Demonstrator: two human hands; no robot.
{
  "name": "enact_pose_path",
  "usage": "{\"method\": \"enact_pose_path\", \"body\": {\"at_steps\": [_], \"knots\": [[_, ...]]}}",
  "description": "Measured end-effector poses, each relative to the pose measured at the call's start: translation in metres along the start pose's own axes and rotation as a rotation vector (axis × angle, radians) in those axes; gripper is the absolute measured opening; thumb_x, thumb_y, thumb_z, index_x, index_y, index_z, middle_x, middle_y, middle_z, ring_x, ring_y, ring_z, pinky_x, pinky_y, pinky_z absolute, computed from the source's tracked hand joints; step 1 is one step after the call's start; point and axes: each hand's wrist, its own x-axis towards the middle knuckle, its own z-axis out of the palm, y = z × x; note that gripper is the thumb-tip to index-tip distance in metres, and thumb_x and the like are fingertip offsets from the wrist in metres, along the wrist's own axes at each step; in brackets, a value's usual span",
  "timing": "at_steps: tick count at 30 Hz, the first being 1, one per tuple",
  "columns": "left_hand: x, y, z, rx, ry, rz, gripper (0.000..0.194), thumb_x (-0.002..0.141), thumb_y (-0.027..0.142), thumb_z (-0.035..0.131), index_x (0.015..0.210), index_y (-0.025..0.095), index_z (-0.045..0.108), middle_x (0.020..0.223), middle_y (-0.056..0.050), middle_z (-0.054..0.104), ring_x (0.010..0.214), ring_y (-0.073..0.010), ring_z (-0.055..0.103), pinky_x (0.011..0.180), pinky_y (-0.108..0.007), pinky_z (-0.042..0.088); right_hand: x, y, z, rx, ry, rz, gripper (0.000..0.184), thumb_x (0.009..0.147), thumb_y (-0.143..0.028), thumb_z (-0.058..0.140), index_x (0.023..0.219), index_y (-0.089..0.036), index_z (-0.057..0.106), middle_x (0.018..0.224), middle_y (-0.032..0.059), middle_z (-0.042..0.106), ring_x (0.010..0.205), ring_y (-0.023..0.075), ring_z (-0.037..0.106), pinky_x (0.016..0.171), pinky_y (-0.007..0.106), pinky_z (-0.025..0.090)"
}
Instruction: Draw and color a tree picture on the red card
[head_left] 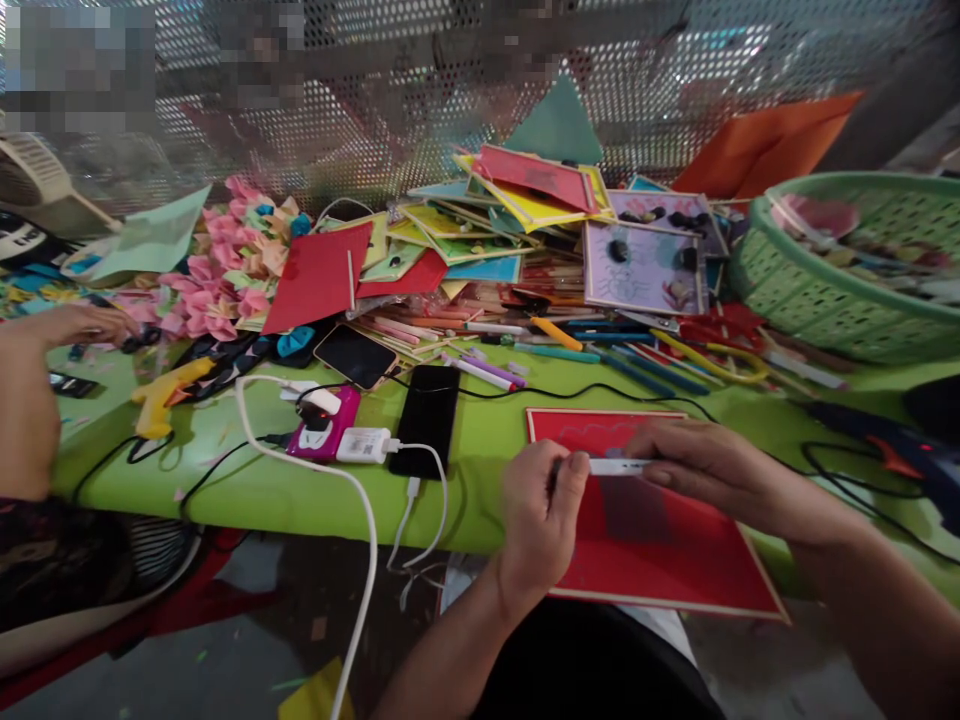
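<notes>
Both my hands are over a red card [660, 560] edged with pale strips, lying at the table's front edge. A dark patch and faint wavy lines show on the card. Between my hands runs a slim white marker [616, 466]. My left hand [541, 510] is closed in a fist round its left end, where a dark part shows between thumb and fingers. My right hand [697, 468] pinches the other end, with its fingers stretched along the top. The marker's two ends are partly hidden by my fingers.
Left of my hands are a black phone [425, 420], a purple power strip [324, 425] with cables and a yellow glue gun [174, 395]. Another person's hand [82, 325] works there. Behind lie pens and stacked cards [525, 180]. A green basket [847, 290] and dark glue gun [907, 450] stand right.
</notes>
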Motion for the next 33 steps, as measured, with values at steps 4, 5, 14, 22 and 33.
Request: {"method": "enact_pose_path", "body": {"at_steps": [4,5,14,22,33], "knots": [[0.002,-0.001,-0.001,-0.072,-0.063,-0.054,0.058,0.118,0.065,0.046,0.077,0.024,0.05,0.067,0.004,0.047,0.062,-0.0138,0.043,0.062,-0.032,0.033,0.001,0.002,0.0,-0.051,0.027,-0.034,0.041,0.115,-0.057,0.054,0.099,-0.026,0.077,0.088,0.0042,0.077,0.081,0.0224,0.071,0.076,0.034,0.054],[0.004,-0.001,-0.002,-0.064,-0.099,-0.062,0.056,0.119,0.063,0.047,0.078,0.025,0.05,0.068,0.004,0.047,0.063,-0.0139,0.044,0.062,-0.032,0.033,0.0,0.001,0.0,-0.072,0.033,-0.036,0.039,0.115,-0.055,0.055,0.101,-0.026,0.077,0.09,0.0042,0.078,0.082,0.0224,0.072,0.077,0.034,0.055],[0.013,0.003,-0.009,0.411,-0.473,0.311,0.049,0.119,0.058,0.05,0.086,0.023,0.062,0.081,-0.002,0.068,0.076,-0.0197,0.06,0.07,-0.036,0.036,-0.027,-0.002,0.001,-0.358,0.078,-0.157,0.027,0.115,-0.046,0.059,0.113,-0.033,0.082,0.088,0.0012,0.078,0.077,0.0212,0.071,0.072,0.034,0.049],[-0.011,-0.003,0.006,0.579,-0.336,0.615,0.056,0.118,0.062,0.049,0.081,0.023,0.06,0.073,-0.001,0.064,0.07,-0.0191,0.057,0.067,-0.038,0.034,-0.056,0.001,-0.002,-0.301,-0.047,-0.204,0.03,0.116,-0.041,0.057,0.096,-0.028,0.075,0.082,0.0018,0.075,0.072,0.0205,0.067,0.068,0.036,0.046],[-0.008,0.0,-0.021,0.525,-0.287,0.452,0.055,0.124,0.049,0.032,0.081,0.024,0.055,0.074,-0.002,0.065,0.07,-0.0191,0.057,0.07,-0.037,0.04,-0.108,0.051,-0.043,-0.091,0.209,0.436,0.055,0.107,-0.076,0.054,0.105,-0.033,0.087,0.1,0.0096,0.085,0.088,0.0289,0.079,0.078,0.038,0.059]]}}
